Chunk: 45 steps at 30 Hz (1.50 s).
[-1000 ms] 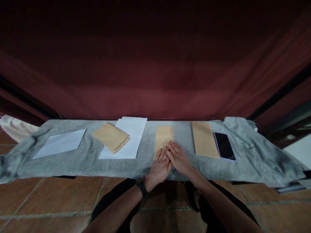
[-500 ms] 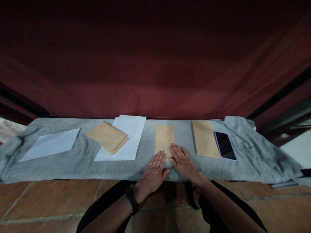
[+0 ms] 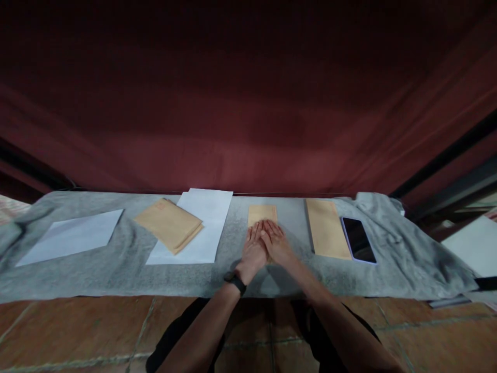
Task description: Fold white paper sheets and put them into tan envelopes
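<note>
Remotely, I note a dark red backdrop (image 3: 233, 129) across the upper frame, brownish floor tiles (image 3: 77, 331) below, dim lighting.

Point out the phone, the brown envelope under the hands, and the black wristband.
Phone (image 3: 359, 240), head view: middle of its screen.
Brown envelope (image 3: 263, 212), head view: uncovered far end.
Black wristband (image 3: 235, 283), head view: visible middle.

I see a matt paper envelope (image 3: 262, 212) mid-scene, smooth white sheet (image 3: 73, 237) left, fuzzy grey cloth (image 3: 128, 277) beneath, glossy phone screen (image 3: 359, 240) right.

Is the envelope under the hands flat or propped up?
Flat: the brown envelope lies on the gray cloth, left hand and right hand over it.
</note>
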Each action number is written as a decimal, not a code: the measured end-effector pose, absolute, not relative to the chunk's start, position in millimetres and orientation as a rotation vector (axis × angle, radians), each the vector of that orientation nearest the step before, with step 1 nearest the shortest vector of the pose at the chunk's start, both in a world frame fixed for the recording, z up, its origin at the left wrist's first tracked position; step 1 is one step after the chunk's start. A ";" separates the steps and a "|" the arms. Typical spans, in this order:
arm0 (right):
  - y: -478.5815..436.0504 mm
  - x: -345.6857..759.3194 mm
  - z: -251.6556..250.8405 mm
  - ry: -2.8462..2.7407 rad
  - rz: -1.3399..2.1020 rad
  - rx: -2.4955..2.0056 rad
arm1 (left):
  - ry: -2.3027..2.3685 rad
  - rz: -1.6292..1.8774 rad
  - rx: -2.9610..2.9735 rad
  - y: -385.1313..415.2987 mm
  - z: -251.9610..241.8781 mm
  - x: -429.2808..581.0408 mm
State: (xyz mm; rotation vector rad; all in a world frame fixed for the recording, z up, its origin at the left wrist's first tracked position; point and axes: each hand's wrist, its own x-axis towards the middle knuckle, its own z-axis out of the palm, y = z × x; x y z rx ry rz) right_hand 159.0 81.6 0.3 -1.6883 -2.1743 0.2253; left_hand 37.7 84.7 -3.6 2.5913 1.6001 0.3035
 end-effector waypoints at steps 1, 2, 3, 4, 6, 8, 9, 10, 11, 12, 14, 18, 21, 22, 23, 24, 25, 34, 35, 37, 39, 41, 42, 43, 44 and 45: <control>83.7 151.8 -0.4 -2.159 0.226 -1.718 | 1.605 0.284 2.584 87.1 -8.2 39.4; 85.4 146.4 -0.8 -2.139 0.229 -1.756 | 1.613 0.278 2.582 88.8 -12.0 40.2; 86.6 142.8 -0.8 -2.130 0.234 -1.789 | 1.625 0.280 2.583 90.2 -14.8 40.2; 87.5 140.8 -0.8 -2.119 0.240 -1.824 | 1.642 0.281 2.585 91.5 -16.8 39.6; 88.0 140.8 -0.7 -2.102 0.254 -1.886 | 1.687 0.268 2.584 94.0 -19.0 37.8; 87.1 143.9 -1.7 -2.091 0.249 -1.929 | 1.709 0.239 2.591 96.3 -19.8 36.0; 86.1 146.1 -2.7 -2.089 0.235 -1.943 | 1.709 0.224 2.598 97.4 -19.8 35.2; 85.1 148.4 -4.1 -2.088 0.213 -1.953 | 1.713 0.214 2.601 98.4 -19.6 34.4; 83.9 150.8 -5.7 -2.088 0.185 -1.958 | 1.726 0.210 2.596 99.2 -19.1 33.5; 82.9 153.1 -7.5 -2.090 0.155 -1.958 | 1.744 0.211 2.585 99.9 -18.4 32.5; 81.0 157.0 -11.1 -2.095 0.094 -1.950 | 1.776 0.222 2.562 101.0 -16.5 29.8; 78.5 160.0 -16.3 -2.072 0.009 -1.940 | 1.785 0.295 2.555 100.9 -14.5 22.7; 77.6 160.6 -17.7 -2.028 -0.025 -1.952 | 1.800 0.374 2.540 99.4 -16.0 17.7; 77.5 161.3 -17.7 -2.016 -0.031 -1.959 | 1.807 0.388 2.533 98.9 -16.6 16.1; 77.5 162.6 -17.6 -2.009 -0.034 -1.966 | 1.813 0.396 2.526 98.6 -17.2 14.6; 77.4 164.3 -17.3 -2.003 -0.037 -1.976 | 1.819 0.397 2.520 98.5 -17.5 13.2; 77.2 166.4 -17.0 -1.998 -0.038 -1.986 | 1.821 0.395 2.516 98.6 -17.7 11.9; 55.6 157.6 -12.6 -2.010 0.001 -1.895 | 1.765 0.512 2.545 84.6 -14.7 15.3; 51.9 152.3 -12.2 -2.060 0.032 -1.850 | 1.714 0.504 2.581 79.0 -15.3 16.0; 45.6 143.1 -11.6 -2.152 0.093 -1.776 | 1.590 0.459 2.664 67.5 -17.0 15.6; 41.4 138.1 -11.2 -2.211 0.135 -1.743 | 1.518 0.404 2.709 58.7 -18.7 12.5; 39.1 137.8 -11.2 -2.234 0.146 -1.750 | 1.519 0.364 2.707 54.2 -19.5 8.1; 38.4 139.1 -11.5 -2.238 0.140 -1.761 | 1.531 0.350 2.694 53.3 -19.5 6.0; 37.8 141.1 -11.9 -2.241 0.131 -1.774 | 1.549 0.340 2.675 53.0 -19.0 4.5; 37.2 143.5 -12.5 -2.246 0.119 -1.785 | 1.568 0.332 2.653 53.0 -18.3 3.4; 36.5 146.4 -13.3 -2.251 0.107 -1.794 | 1.581 0.326 2.633 53.1 -17.2 3.0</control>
